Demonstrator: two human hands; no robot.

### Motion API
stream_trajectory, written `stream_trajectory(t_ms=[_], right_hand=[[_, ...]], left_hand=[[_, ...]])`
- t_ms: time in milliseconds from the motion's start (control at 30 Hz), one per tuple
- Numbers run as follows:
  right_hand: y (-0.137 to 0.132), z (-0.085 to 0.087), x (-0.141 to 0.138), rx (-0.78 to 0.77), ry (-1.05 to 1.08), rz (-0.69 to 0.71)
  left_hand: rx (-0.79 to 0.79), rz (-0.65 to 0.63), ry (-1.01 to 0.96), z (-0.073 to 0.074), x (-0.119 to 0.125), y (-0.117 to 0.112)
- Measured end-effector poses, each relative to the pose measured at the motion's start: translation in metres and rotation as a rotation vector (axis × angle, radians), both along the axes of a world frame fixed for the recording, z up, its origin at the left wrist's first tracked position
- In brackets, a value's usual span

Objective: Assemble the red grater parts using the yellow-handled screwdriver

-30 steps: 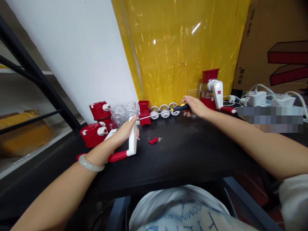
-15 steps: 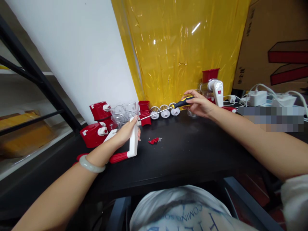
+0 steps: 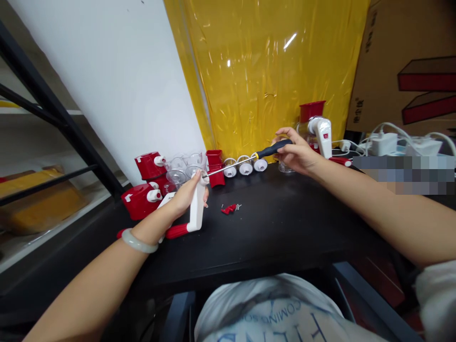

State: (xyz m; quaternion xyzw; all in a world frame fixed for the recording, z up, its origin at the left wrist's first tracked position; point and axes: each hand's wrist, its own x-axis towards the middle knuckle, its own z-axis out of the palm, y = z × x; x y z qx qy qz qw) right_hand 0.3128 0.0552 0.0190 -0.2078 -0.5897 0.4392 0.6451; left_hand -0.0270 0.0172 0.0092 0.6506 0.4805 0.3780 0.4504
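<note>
Screwdriver (image 3: 245,162) slants above the far middle of the desk (image 3: 285,228), its tip at the top of a white crank (image 3: 197,211). The right hand (image 3: 297,154) has its grip closed around the black-and-yellow handle. The left hand (image 3: 185,197) has its grip wrapped around the crank. Small red parts (image 3: 229,208) lie just right of the crank, and red housings (image 3: 138,202) sit to its left.

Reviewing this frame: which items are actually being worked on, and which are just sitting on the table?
In use:
- left hand gripping the white crank
- right hand holding the screwdriver, its tip at the crank's top

Lying about:
- red housings
- clear cups
- drum inserts
- small red pieces with screws
- assembled grinder
- chargers
</note>
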Motion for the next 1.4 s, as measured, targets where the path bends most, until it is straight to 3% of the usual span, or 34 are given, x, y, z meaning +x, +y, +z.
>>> stream_trajectory(t_ms=[100,333,633,867,1133,1233,1400], right_hand=[[-0.003,0.002,-0.001,0.044,0.002,-0.003],[-0.007,0.005,0.004,0.117,-0.276,-0.311],[-0.024,0.017,-0.006,0.152,-0.084,-0.221],[-0.007,0.007,0.005,0.085,-0.249,-0.300],[-0.004,0.010,0.002,0.053,-0.036,-0.126],[-0.002,0.009,0.005,0.093,-0.067,-0.168],[0.005,0.005,0.009,0.095,-0.293,-0.350]], left_hand=[[-0.019,-0.035,-0.029,0.001,0.002,-0.002],[0.020,-0.098,-0.080,0.004,0.002,-0.003],[0.000,-0.084,-0.041,0.000,0.001,0.000],[-0.015,-0.078,-0.036,-0.002,0.001,0.001],[-0.035,-0.116,0.010,-0.002,0.004,-0.003],[-0.041,-0.112,0.015,-0.003,0.005,-0.003],[-0.044,-0.092,0.040,-0.005,0.003,-0.001]])
